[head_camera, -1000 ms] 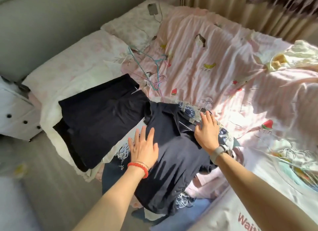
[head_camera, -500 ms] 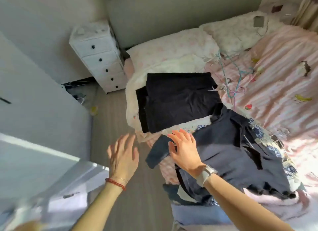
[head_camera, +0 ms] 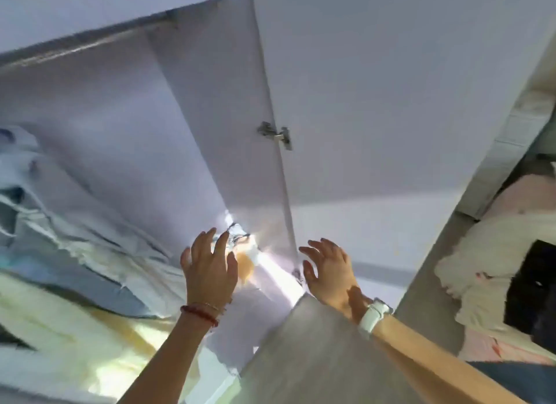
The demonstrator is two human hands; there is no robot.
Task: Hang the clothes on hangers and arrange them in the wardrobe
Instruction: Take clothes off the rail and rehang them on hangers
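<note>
Grey floor (head_camera: 325, 352) at 6 o'clock; bed (head_camera: 493, 253) with white bedding at 3 o'clock; pale wall (head_camera: 538, 81) above bed.

Pale grey floor (head_camera: 316, 358), white pillow (head_camera: 496, 253) at right, sunlight patches.

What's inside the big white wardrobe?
The wardrobe, its door open, holds a heap of pale blue and cream clothes down low and a rail up top. Both hands are empty. The blurry heap covers whatever lies beneath.
</note>
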